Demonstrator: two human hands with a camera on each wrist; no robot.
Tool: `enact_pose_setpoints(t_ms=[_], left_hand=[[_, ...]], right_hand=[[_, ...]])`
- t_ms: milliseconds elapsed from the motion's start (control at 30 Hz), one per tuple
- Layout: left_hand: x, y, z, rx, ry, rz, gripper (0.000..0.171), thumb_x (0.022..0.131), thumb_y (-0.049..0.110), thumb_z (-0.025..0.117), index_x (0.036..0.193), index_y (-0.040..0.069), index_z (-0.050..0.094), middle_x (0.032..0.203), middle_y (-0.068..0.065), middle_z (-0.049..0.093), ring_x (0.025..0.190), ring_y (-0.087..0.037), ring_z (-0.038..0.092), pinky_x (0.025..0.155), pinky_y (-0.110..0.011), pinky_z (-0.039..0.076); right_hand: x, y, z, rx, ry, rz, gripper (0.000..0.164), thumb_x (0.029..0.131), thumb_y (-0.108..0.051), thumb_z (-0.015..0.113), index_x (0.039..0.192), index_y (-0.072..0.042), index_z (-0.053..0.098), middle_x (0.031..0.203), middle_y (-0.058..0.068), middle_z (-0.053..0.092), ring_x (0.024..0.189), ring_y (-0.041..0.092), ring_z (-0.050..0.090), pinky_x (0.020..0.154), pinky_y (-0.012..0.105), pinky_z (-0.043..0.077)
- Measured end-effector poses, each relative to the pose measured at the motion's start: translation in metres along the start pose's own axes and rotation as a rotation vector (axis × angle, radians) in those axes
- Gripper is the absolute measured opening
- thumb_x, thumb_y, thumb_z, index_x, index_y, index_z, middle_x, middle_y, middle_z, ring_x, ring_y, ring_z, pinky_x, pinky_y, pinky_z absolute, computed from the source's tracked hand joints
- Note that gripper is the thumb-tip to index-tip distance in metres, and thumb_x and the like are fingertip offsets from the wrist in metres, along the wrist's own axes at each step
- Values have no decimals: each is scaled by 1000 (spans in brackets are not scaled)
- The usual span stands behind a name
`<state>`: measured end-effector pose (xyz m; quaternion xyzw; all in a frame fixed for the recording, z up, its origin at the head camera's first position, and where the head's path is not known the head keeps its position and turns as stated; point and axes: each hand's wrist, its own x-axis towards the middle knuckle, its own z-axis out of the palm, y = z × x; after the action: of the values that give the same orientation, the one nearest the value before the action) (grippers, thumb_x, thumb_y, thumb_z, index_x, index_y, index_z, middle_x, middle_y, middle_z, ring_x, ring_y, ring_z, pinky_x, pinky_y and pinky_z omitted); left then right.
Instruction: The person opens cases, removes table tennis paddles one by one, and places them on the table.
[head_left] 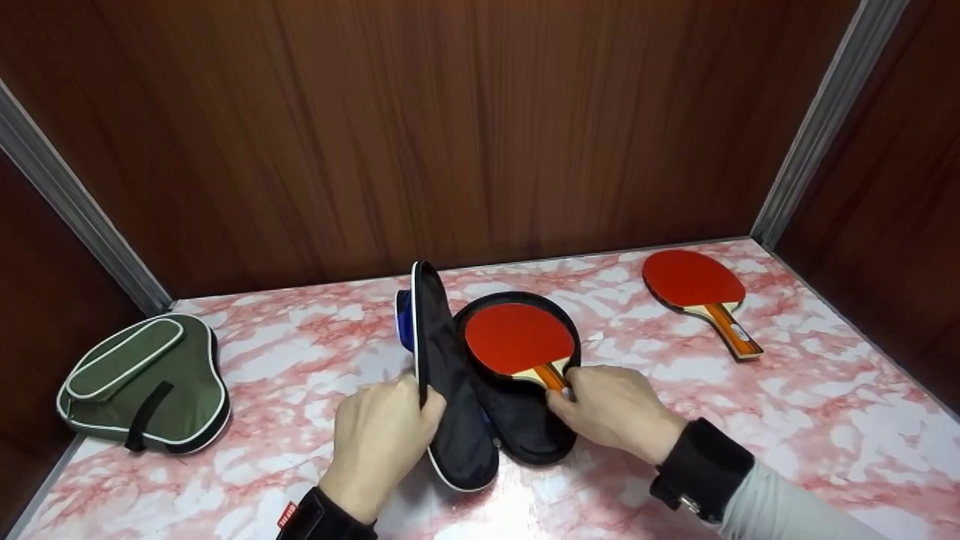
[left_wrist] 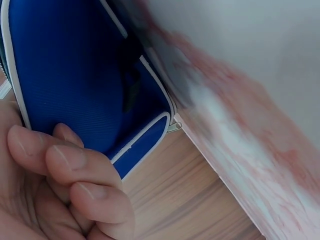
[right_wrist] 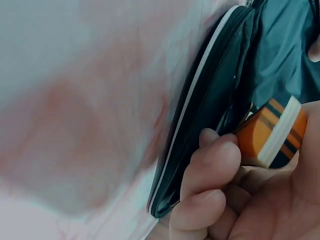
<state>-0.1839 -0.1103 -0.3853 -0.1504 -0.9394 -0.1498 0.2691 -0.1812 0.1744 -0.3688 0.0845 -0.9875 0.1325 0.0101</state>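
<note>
An opened paddle case with a black lining lies mid-table, its lid tilted up on the left. My left hand grips the lid's edge, thumb on the lining. In the left wrist view its fingers curl against the lid's blue outer side with white piping. A red table tennis paddle lies face up within the round part of the case's base. My right hand holds its orange striped handle between thumb and fingers. The handle's butt shows from below in the right wrist view.
Another red paddle lies at the back right, handle towards me. To the far left is a closed green paddle case with white piping and a black strap. Brown wood panels wall in the marbled table at the back and sides.
</note>
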Motion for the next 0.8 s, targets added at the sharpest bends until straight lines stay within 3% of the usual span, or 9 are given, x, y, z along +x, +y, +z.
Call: enact_pose_setpoints(t_ms=[300,800], left_hand=[[0,0,0,6,12,-1,43,96,27,72,61,17,49,53,-6,53,48,-35,58,44,-51,42],[-1,0,-1,14,42,-10,41,93,24,72,60,14,50,52,-10,55,46,-35,57,43,-51,40]], right_hand=[[-1,20,-12,7,19,-28,30,105,-35,65,80,-18,61,65,-3,50,61,20,51,63,41,41],[-7,46,-5,40,107,-87,27,108,-36,65,88,-18,61,66,-5,49,62,16,50,65,40,41]])
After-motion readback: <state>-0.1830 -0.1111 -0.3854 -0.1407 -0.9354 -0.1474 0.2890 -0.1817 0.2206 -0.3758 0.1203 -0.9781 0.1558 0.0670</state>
